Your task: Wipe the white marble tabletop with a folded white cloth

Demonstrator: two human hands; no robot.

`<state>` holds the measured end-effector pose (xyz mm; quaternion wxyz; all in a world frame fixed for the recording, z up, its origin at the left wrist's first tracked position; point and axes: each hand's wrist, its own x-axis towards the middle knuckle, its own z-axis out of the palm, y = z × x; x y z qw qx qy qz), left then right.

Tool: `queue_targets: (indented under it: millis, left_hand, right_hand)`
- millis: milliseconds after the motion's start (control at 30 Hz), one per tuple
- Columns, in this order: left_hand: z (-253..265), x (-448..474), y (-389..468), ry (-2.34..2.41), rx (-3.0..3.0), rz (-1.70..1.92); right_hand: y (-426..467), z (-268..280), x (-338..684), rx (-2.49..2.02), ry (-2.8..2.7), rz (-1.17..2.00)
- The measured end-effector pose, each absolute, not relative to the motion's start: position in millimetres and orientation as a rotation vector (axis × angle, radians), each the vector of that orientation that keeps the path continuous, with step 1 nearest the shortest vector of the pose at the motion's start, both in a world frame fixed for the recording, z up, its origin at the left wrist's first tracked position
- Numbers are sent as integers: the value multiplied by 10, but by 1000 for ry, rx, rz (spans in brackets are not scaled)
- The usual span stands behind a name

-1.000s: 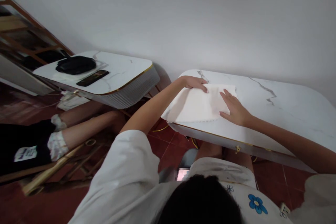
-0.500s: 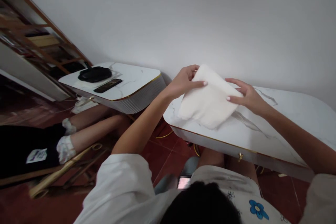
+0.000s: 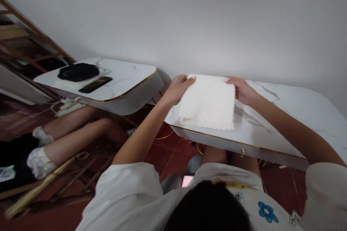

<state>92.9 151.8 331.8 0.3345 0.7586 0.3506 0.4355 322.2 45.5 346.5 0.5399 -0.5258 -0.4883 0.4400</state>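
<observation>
A folded white cloth (image 3: 208, 103) with a scalloped edge hangs between my hands, over the near left part of the white marble-patterned table (image 3: 292, 115). My left hand (image 3: 179, 87) pinches its upper left corner, the thumb lying on the front face. At the upper right corner my right hand (image 3: 240, 88) is closed on the cloth in the same way. The fingers behind the cloth are partly hidden. Whether its lower edge touches the tabletop I cannot tell.
Left of me stands a second marble-patterned table (image 3: 127, 79) with a black bag-like item (image 3: 78, 72) and a phone (image 3: 95, 84). A seated person's legs (image 3: 73, 133) extend beneath it. A gold drawer knob (image 3: 243, 152) juts from my table's front. A wall rises behind.
The cloth has turned from a slanted, diamond-like position to nearly square to me. My right hand has closed on its upper right corner. The view has shifted slightly right.
</observation>
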Motion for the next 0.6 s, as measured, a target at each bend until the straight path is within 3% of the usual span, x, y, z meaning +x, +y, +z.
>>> queue_targets:
  millis: [100,167,400,600]
  left_hand:
    - [3146,716,1726,1221,2118,804]
    - [3045,614,1810,1323,2269,637]
    - [2768,770,1642,826,2903,241]
    - [2673,506,1461,1012,3013,58]
  right_hand:
    - [641,3126,3202,-1604,-1156,1037]
    - [753,2919,3152,-1794,-1275,863]
    - [955,2674,2586,-1926,-1899,216]
    - [697,2624,1936,-2045,-2098,28]
